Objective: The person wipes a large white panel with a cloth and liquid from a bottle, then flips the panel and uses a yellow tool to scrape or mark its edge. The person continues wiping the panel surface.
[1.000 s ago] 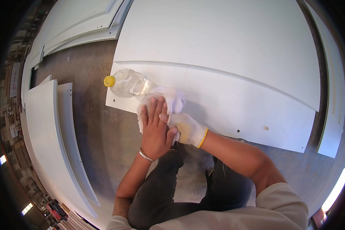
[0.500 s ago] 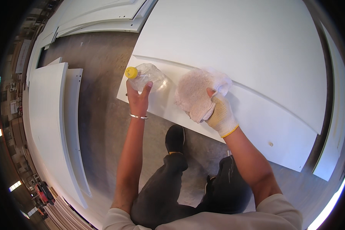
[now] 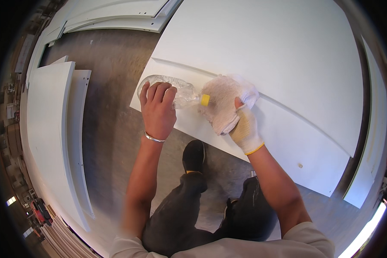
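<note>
A clear plastic bottle (image 3: 182, 91) with a yellow cap lies sideways in my left hand (image 3: 159, 103), its cap end pointing right. The cap reaches the left edge of a pale, fluffy cloth (image 3: 228, 96); whether they touch I cannot tell. My right hand (image 3: 246, 131), in a whitish knit glove with a yellow cuff, grips the lower right of that cloth with the thumb on top. Some of its fingers are hidden beneath the cloth. Both hands are over the near strip of a large white panel (image 3: 284, 47).
More white panels (image 3: 49, 120) stand at the left, and others (image 3: 116, 17) are stacked at the far left. Another white board (image 3: 374, 142) runs along the right side. My legs and dark shoe (image 3: 194, 157) are below, on the brown floor (image 3: 112, 107).
My left hand has turned the bottle over, so its yellow cap has swung from the left side to the right, beside the cloth. My right hand and the cloth have hardly moved.
</note>
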The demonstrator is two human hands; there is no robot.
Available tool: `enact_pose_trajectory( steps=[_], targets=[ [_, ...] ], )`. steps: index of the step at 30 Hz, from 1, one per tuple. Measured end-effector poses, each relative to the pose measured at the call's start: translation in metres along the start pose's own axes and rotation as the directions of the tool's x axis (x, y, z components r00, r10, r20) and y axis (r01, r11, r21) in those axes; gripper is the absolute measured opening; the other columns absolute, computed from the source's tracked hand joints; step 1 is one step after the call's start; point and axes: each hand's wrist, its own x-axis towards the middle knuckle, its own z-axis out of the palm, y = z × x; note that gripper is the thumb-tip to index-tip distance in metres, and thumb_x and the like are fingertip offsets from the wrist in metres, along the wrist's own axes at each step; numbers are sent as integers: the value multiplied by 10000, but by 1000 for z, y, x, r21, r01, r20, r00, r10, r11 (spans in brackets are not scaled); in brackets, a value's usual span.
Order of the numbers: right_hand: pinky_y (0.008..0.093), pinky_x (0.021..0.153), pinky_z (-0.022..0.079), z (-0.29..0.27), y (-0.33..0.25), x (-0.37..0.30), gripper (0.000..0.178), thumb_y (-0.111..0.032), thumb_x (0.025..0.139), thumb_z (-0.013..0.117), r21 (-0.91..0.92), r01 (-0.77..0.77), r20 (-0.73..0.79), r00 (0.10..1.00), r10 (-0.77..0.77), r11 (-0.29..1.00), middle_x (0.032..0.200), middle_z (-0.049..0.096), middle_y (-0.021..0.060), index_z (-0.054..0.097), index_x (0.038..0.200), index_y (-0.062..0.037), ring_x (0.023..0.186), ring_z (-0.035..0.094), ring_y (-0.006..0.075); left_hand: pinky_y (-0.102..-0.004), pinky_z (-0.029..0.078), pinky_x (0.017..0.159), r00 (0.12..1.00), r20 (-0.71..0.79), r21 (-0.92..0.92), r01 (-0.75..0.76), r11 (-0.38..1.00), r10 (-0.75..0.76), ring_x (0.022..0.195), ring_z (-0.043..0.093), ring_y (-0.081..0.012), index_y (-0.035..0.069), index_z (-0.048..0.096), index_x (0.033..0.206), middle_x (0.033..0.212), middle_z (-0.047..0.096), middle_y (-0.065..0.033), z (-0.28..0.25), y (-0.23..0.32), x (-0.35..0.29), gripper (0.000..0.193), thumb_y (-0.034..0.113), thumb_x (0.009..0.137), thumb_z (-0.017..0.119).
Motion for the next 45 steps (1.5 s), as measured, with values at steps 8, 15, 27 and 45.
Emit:
enact_pose_trajectory(
  steps=[8, 15, 27, 45],
  targets=[
    [504, 1179, 446, 26, 18, -3, 673, -368, 1075, 612, -132, -37, 35, 999, 42, 991, 1547, 526, 147, 362, 1612, -48, 1427, 520, 342, -517, 360, 1186, 990, -77, 31, 117, 993, -115, 1198, 614, -288, 97, 671, 1097, 1161, 694, -44, -1, -13, -21, 420, -68, 710, 683],
    [525, 1173, 449, 49, -6, -17, 657, -438, 1089, 558, 102, -158, 4, 987, 158, 982, 1558, 533, 146, 396, 1598, -56, 1427, 525, 359, -447, 435, 1087, 886, -103, -253, 416, 873, -452, 1204, 616, -316, 82, 662, 1169, 1227, 704, -86, 4, -33, -52, 526, -7, 685, 850],
    [537, 1263, 304, 3, -55, 64, 633, -275, 902, 728, -348, 198, 548, 836, -27, -916, 1569, 545, 113, 578, 1491, -99, 1453, 478, 337, -410, 441, 1136, 670, 154, -702, 591, 397, -726, 1320, 562, -247, 6, 481, 1473, 1420, 578, -135, 27, -62, -83, 793, 122, 812, 903],
    [541, 1306, 226, -10, -65, 76, 572, -277, 822, 740, -398, 414, 540, 827, 156, -818, 1524, 570, 36, 668, 1382, -187, 1496, 423, 298, -554, 415, 1131, 950, 119, -490, 308, 816, -287, 1298, 516, -484, -34, 525, 1351, 1371, 583, -246, 67, 5, -95, 543, 11, 822, 636]
  ],
)
